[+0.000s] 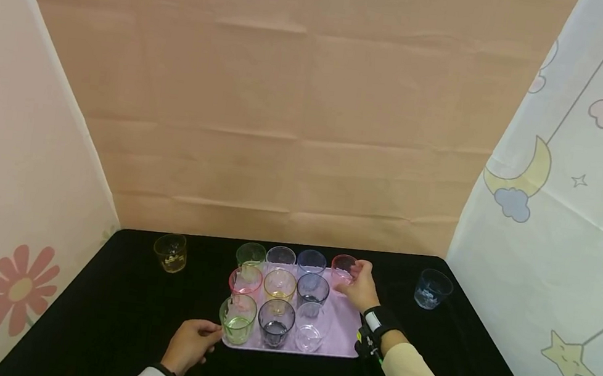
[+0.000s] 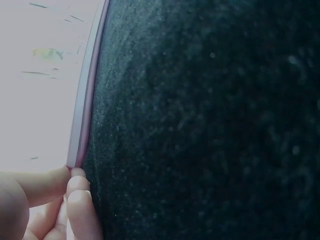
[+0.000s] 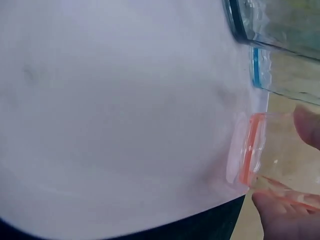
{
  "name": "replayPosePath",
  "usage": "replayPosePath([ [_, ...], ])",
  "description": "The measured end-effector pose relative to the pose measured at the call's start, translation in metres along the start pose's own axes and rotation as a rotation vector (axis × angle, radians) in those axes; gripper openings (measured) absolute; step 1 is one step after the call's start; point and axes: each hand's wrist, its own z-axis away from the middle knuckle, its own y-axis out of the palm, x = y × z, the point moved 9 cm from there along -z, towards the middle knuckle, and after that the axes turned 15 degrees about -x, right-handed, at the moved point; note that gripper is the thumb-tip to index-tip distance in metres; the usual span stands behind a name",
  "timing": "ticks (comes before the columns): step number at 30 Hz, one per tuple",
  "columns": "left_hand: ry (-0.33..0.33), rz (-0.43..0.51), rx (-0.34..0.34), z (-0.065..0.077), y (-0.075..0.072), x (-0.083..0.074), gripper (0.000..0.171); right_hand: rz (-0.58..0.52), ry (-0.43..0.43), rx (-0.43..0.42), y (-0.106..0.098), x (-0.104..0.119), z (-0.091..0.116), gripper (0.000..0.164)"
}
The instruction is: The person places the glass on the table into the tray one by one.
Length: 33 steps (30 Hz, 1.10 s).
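My left hand point(image 1: 191, 344) pinches the front left corner of a lilac tray point(image 1: 343, 332); in the left wrist view thumb and fingers close on its rim point(image 2: 82, 130). At the tray's back right corner, my right hand point(image 1: 361, 289) holds a pinkish-red clear glass point(image 1: 341, 268) between thumb and fingers. The right wrist view shows that glass's base point(image 3: 249, 150) right at the tray surface. Beside it stands a blue glass point(image 1: 311, 262). Nearest the left hand on the tray is a green glass point(image 1: 238, 320).
More tinted glasses stand in rows on the tray, among them a yellow one point(image 1: 280, 285) and a dark grey one point(image 1: 276, 325). Off the tray, an amber glass point(image 1: 171, 254) stands to the left and a bluish glass point(image 1: 431, 289) to the right on the black table point(image 1: 116, 297).
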Motion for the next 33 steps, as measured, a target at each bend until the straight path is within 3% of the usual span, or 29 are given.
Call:
replayPosePath([
  [7,-0.008,-0.005,-0.002,-0.001,-0.002,0.0,0.013,0.059,0.028,0.018,0.009,-0.007,-0.002,0.079],
  [33,0.035,0.023,-0.014,0.002,-0.002,-0.004,0.014,0.03,0.048,0.007,0.012,-0.01,-0.004,0.079],
])
